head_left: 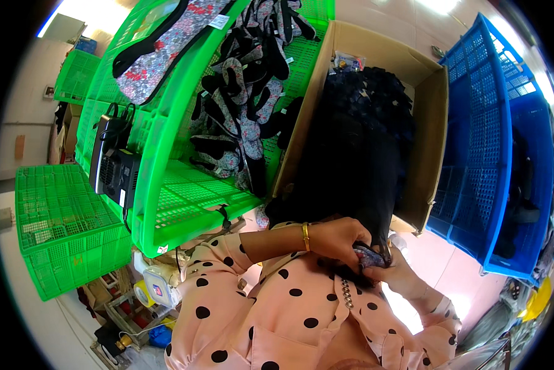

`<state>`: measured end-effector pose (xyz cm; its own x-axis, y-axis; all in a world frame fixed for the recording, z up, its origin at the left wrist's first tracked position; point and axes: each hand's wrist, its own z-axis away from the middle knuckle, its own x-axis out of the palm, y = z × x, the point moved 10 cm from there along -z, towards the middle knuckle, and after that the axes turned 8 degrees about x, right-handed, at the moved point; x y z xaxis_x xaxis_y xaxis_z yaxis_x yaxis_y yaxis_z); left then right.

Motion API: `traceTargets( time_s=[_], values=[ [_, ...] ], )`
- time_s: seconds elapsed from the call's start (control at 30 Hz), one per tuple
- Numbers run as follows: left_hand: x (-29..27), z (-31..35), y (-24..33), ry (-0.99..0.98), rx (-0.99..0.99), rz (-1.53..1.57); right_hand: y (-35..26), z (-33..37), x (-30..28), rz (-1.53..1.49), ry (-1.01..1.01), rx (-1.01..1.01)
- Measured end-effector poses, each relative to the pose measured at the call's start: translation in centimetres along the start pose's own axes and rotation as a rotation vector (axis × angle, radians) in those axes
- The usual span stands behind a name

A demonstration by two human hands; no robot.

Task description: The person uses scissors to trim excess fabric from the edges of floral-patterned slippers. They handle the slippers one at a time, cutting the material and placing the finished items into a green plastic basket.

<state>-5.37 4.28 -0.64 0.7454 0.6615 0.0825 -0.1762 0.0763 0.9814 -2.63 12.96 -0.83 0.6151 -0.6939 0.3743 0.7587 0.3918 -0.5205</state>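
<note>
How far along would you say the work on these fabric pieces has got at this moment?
Done, it seems: a heap of floral-and-black pieces lies in the green crate. In hand: the left hand and right hand together pinch one small floral piece against black fabric. Left: apparently the dark pile filling the cardboard box, though its count is hidden.

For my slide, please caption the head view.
Both hands, left hand and right hand, hold a small floral fabric piece before a cardboard box.
</note>
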Motion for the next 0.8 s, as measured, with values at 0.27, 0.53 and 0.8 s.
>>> traceTargets(
  time_s=[0.27, 0.53, 0.8],
  values=[
    [-2.6, -0.8, -0.6, 0.0, 0.0, 0.236, -2.9, -1.8, -3.7, -0.044, 0.228, -0.1],
    [-12.4, -4.0, 2.4, 0.67, 0.289, -0.517, -13.3, -5.2, -9.7, 0.439, 0.64, -0.53],
    [-16.4, -6.0, 1.5, 0.8, 0.342, -0.782, -17.3, -4.8, -9.7, 0.947, 0.804, -0.683]
  ],
)
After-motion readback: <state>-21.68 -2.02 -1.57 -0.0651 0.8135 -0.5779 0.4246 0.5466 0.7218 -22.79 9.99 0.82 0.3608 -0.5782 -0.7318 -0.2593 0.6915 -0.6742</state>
